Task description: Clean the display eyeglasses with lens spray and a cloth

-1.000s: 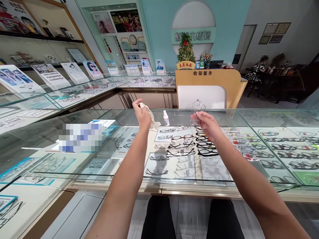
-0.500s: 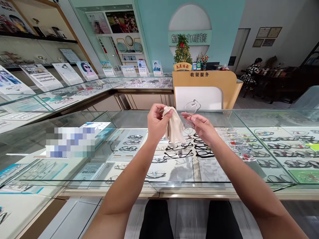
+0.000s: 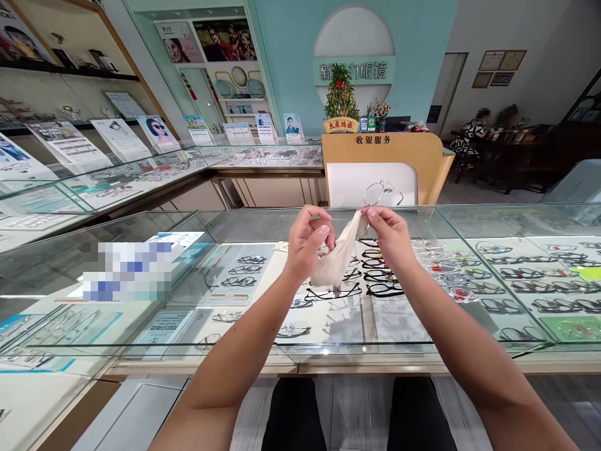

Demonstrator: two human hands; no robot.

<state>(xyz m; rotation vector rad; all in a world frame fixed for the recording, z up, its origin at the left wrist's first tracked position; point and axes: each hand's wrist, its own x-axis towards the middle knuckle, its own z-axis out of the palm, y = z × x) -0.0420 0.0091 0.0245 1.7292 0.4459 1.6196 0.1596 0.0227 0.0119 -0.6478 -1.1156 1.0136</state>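
My right hand (image 3: 389,228) pinches a pair of thin wire-rimmed glasses (image 3: 375,194), raised above the glass counter with one round lens upward and a temple out to the right. A corner of a cream cloth (image 3: 334,262) is at the same fingertips, against the lower part of the glasses. From there the cloth slants down to my left hand (image 3: 310,241), whose lower fingers are curled at its other end. The left index finger and thumb are bent, with a gap between them. Part of the lower lens is hidden by the cloth and my right fingers.
Below my hands is a glass display counter (image 3: 263,347) with rows of glasses (image 3: 382,288). More glass cases (image 3: 56,194) run along the left and back. A wooden cashier desk (image 3: 432,163) stands ahead. A seated person (image 3: 469,134) is at the far right.
The glasses have turned and moved slightly right and up. The cloth, bunched in my left fingertips before, now stretches across to my right fingertips. My left index finger and thumb have come off it.
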